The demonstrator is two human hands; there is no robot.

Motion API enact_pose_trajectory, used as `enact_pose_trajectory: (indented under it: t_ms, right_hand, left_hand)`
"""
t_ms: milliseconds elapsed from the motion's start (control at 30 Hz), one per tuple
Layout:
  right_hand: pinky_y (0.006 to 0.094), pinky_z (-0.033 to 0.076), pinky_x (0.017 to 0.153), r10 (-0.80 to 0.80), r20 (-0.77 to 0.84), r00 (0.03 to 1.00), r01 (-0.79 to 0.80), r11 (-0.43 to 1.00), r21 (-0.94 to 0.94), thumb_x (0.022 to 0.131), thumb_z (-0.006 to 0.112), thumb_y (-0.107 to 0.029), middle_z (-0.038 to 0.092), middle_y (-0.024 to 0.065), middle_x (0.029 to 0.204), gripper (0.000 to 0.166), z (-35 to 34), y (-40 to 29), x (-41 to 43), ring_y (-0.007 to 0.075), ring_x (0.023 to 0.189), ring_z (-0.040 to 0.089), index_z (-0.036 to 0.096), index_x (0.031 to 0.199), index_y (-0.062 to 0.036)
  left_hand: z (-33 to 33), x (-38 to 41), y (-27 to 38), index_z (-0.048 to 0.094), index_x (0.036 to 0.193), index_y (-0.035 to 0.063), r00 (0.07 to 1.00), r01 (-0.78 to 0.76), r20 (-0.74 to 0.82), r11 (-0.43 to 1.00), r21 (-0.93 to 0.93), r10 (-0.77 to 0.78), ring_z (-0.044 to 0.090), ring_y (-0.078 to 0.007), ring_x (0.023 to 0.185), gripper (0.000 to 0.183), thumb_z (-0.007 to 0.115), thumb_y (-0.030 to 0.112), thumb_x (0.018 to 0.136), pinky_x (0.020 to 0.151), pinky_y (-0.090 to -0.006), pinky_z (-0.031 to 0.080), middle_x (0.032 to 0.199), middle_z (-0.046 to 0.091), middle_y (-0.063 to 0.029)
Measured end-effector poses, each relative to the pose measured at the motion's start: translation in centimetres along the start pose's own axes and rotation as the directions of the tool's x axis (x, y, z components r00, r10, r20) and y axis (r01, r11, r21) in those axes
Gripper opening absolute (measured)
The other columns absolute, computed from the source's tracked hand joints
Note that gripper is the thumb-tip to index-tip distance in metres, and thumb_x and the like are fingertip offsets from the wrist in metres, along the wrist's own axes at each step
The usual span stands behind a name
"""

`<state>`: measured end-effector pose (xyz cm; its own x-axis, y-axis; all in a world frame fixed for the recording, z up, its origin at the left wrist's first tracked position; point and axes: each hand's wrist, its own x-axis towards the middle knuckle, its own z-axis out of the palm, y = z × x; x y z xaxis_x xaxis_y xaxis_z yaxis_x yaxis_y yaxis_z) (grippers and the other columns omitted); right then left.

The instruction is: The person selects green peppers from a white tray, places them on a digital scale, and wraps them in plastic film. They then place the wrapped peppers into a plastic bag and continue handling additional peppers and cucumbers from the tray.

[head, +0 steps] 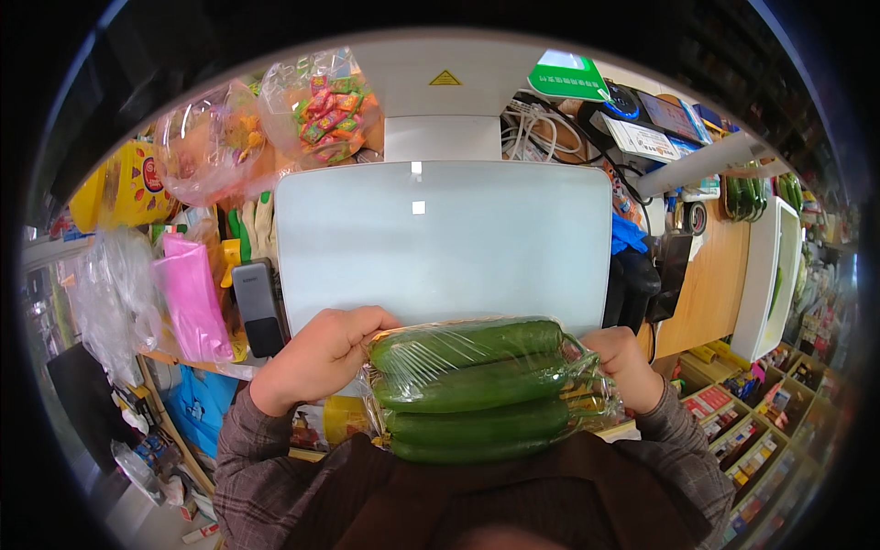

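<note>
Between my two hands is a pack of several long green cucumbers [474, 385], wrapped tightly in clear plastic film. My left hand [320, 354] grips the pack's left end, its fingers partly hidden behind the film. At the other end, where the stems poke out under gathered film, my right hand [622, 361] pinches the wrap. The pack is held close to my body, over the near edge of a pale glass-topped plate [440, 240] that looks like part of a weighing scale or wrapping machine. Whether the pack touches this plate I cannot tell.
Left of the plate lie a grey power bank [258, 306], a pink plastic bag [192, 295] and a clear bag of wrapped candies [333, 117]. To the right are tangled cables [540, 134], a roll of black tape [695, 218] and a white foam box [746, 316].
</note>
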<state>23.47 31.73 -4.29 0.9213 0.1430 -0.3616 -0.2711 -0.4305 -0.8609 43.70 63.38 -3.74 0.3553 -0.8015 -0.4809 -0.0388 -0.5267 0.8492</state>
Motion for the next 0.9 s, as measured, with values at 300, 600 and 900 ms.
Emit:
enact_pose_trajectory:
  t_ms: [300, 600, 900]
  right_hand:
    - [0.0259, 0.048, 0.083, 0.186, 0.202, 0.961, -0.257, 0.871, 0.418, 0.094, 0.06, -0.007, 0.068, 0.0043, 0.102, 0.029, 0.3, 0.8, -0.6, 0.0097, 0.092, 0.059, 0.061, 0.122, -0.0011]
    - [0.0213, 0.046, 0.074, 0.368, 0.124, 0.922, -0.351, 0.655, 0.669, 0.1, 0.056, -0.013, 0.061, -0.0027, 0.096, 0.018, 0.8, 0.5, -0.7, 0.0036, 0.087, 0.054, 0.058, 0.114, -0.0024]
    - [0.0265, 0.053, 0.067, 0.431, -0.011, 0.903, -0.286, 0.617, 0.733, 0.095, 0.051, -0.012, 0.07, 0.0078, 0.086, 0.025, 1.3, 2.1, -1.4, 0.0137, 0.074, 0.066, 0.066, 0.105, 0.0054]
  left_hand:
    - [2.8, -3.0, -2.6, 0.055, 0.108, 0.0004, 0.971, 0.093, -0.179, 0.943, -0.319, -0.156, 0.053, -0.0037, 0.081, 0.015, 0.055, -0.006, 0.094, 0.072, -0.0207, 0.044, 0.093, 0.058, 0.0011]
    - [4.0, -3.8, -2.6, 0.055, 0.092, 0.0024, 0.959, 0.068, -0.237, 0.937, -0.342, -0.156, 0.045, -0.0045, 0.062, 0.006, 0.056, 0.007, 0.097, 0.056, -0.0233, 0.04, 0.067, 0.046, 0.0032]
    - [4.3, -3.9, -2.3, 0.052, 0.099, 0.0029, 0.957, 0.03, -0.284, 0.992, -0.12, -0.063, 0.049, -0.0164, 0.068, 0.013, 0.05, 0.016, 0.1, 0.065, -0.0318, 0.044, 0.074, 0.047, -0.01]
